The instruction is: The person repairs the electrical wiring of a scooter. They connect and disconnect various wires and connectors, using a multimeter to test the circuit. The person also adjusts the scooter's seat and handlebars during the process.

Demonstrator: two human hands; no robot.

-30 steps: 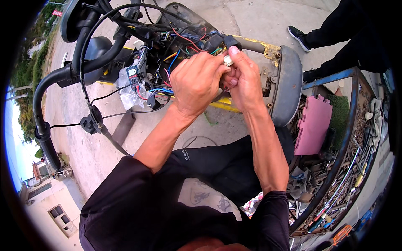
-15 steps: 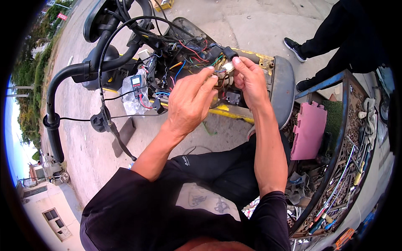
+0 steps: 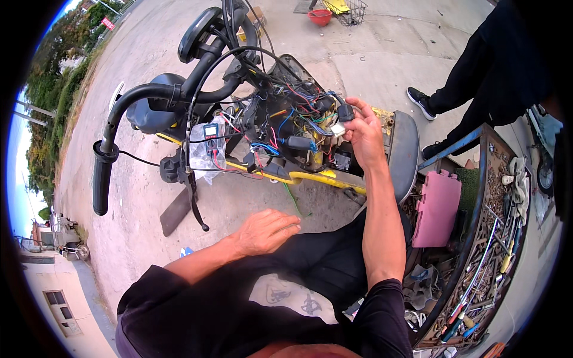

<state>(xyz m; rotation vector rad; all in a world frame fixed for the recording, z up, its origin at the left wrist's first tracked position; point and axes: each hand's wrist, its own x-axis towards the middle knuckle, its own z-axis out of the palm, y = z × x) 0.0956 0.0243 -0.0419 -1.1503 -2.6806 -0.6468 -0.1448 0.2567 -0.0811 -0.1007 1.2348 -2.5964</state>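
Observation:
An opened-up scooter body with yellow trim (image 3: 322, 179) lies before me, its tangled coloured wires (image 3: 298, 113) exposed. My right hand (image 3: 365, 134) is at the right end of the wires, its thumb and fingers closed round a white wire connector (image 3: 338, 129). A black cylindrical part (image 3: 345, 112) sits against the same fingers. My left hand (image 3: 268, 231) is back over my lap, holding nothing, its fingers loosely extended and side by side. A multimeter (image 3: 211, 137) with a lit screen rests in a clear plastic bag left of the wires.
Handlebars (image 3: 143, 92) with a brake lever (image 3: 196, 206) rise at the left. The black seat (image 3: 404, 155) is right of the wires. A metal cart (image 3: 471, 238) of tools and hardware stands at my right, with a pink foam mat (image 3: 437, 209). Another person's legs (image 3: 462, 77) are beyond it.
My left hand has left the wires and drawn back toward my lap. My right hand stays at the connector. The view has shifted, so the scooter appears lower and farther right.

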